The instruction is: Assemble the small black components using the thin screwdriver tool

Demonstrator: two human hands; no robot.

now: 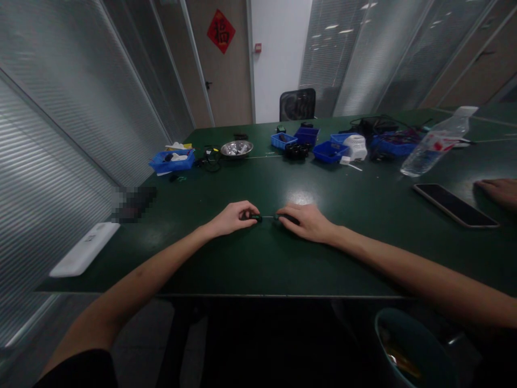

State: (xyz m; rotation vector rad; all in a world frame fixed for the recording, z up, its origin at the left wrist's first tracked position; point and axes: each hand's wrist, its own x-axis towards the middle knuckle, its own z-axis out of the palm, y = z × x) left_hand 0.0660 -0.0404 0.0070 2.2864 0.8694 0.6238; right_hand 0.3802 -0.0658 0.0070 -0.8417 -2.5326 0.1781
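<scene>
Low over the green table, my two hands face each other. My right hand is closed round the dark handle of what looks like a small screwdriver, its thin metal shaft pointing left. Between thumb and fingers, my left hand pinches a small dark piece with a greenish edge. The shaft's left end meets this piece; whether it goes inside cannot be made out. Fingers cover part of both things.
Across the table stand a blue bin, a metal bowl, a blue tray and several black parts. To the right are a tilted plastic bottle, a phone and another person's hand. A white case lies left.
</scene>
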